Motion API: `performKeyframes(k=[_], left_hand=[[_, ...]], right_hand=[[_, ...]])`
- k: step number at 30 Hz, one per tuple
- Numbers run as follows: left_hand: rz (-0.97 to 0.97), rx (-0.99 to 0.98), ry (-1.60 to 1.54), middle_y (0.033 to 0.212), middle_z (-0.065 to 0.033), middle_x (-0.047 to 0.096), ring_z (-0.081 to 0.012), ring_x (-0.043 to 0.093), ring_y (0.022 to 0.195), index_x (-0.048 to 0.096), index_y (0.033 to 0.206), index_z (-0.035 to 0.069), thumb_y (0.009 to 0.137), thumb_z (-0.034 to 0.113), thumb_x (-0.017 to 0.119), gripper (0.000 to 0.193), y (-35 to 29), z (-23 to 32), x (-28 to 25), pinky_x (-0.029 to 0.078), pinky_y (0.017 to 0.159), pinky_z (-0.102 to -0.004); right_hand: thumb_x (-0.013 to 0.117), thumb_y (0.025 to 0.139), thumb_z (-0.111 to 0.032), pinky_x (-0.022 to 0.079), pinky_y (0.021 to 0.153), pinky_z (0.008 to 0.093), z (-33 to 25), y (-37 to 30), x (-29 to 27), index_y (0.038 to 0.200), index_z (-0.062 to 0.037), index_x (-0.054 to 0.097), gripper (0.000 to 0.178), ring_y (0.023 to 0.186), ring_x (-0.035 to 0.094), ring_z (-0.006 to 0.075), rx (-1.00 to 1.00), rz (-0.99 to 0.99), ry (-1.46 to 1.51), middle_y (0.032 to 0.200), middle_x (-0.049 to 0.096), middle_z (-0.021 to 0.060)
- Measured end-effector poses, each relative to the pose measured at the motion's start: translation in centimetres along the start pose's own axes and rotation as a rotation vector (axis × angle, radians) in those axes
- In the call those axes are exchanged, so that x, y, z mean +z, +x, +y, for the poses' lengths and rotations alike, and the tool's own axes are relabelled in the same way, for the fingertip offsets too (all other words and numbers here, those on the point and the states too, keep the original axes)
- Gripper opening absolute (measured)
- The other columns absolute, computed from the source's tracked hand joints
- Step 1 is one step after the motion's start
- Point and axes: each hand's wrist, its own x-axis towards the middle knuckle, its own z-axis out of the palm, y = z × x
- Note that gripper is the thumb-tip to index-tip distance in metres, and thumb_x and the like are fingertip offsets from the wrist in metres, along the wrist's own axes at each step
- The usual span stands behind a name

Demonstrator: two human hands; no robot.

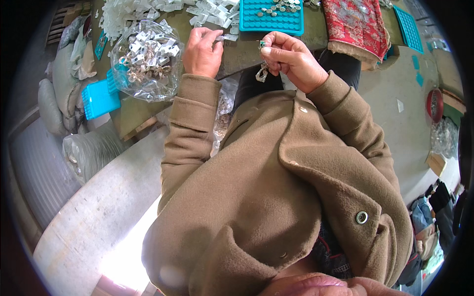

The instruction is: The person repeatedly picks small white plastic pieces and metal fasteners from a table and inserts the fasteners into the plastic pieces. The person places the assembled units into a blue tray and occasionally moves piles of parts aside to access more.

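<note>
My left hand (pixel 203 53) is at the table's near edge, fingers curled, its fingertips on a small translucent white plastic piece (pixel 230 37). To its right, my right hand (pixel 295 60) is raised over my lap. Its thumb and index finger pinch a small piece with a teal-green spot (pixel 262 44). From under those fingers hangs a looped, pale gold metal band (pixel 262 74); whether it joins the pinched piece is hidden. Left of my left hand sits an open clear plastic bag (pixel 175 49) with white plastic pieces (pixel 160 47) and gold-coloured metal loops (pixel 145 71).
Loose translucent plastic pieces (pixel 213 12) are heaped along the far side. A teal tray (pixel 249 24) holds small round metal discs (pixel 284 6). Red patterned cloth (pixel 353 27) drapes over the table at right. Blue trays (pixel 101 98) jut out at left above stuffed sacks (pixel 91 153).
</note>
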Motion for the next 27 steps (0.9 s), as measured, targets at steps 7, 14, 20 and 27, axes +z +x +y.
performKeyframes(k=[7,14,20,27], left_hand=[[-0.048,-0.259,-0.616,0.091,-0.0031,0.069,-0.008,0.06,0.072,0.068,0.106,0.005,0.088,0.012,0.072,0.02,-0.7,1.4,-1.4,0.05,0.063,-0.0231],[-0.183,-0.602,-1.613,0.099,-0.0065,0.07,-0.0067,0.062,0.08,0.061,0.122,0.004,0.092,0.01,0.068,0.031,-1.9,6.9,-1.1,0.052,0.067,-0.0203],[-0.05,-0.401,-1.215,0.099,-0.0014,0.065,-0.0098,0.065,0.087,0.068,0.115,0.0,0.091,0.008,0.07,0.025,-2.3,8.9,0.2,0.058,0.073,-0.0239],[-0.111,-0.667,-1.693,0.101,-0.0026,0.07,-0.0081,0.062,0.079,0.066,0.119,0.003,0.096,0.011,0.064,0.025,-2.2,8.4,0.3,0.051,0.07,-0.022]], right_hand=[[0.063,0.094,-0.009,0.044,0.073,0.023,0.3,0.5,1.3,0.094,-0.0085,0.057,0.006,0.074,0.054,0.0071,-0.124,0.065,-0.154,0.082,0.056,-0.0023],[0.062,0.094,-0.01,0.044,0.068,0.0219,0.8,1.3,1.8,0.094,-0.0077,0.058,0.005,0.071,0.055,0.0077,-0.184,0.185,0.12,0.077,0.057,-0.0005],[0.06,0.095,-0.012,0.043,0.067,0.0217,1.3,0.3,1.4,0.095,-0.0062,0.058,0.006,0.069,0.054,0.0086,-0.229,0.272,-0.096,0.077,0.057,-0.0007],[0.062,0.095,-0.013,0.046,0.069,0.0226,0.9,0.2,1.3,0.094,-0.0054,0.061,0.007,0.07,0.057,0.0096,-0.12,0.239,0.064,0.078,0.062,0.001]])
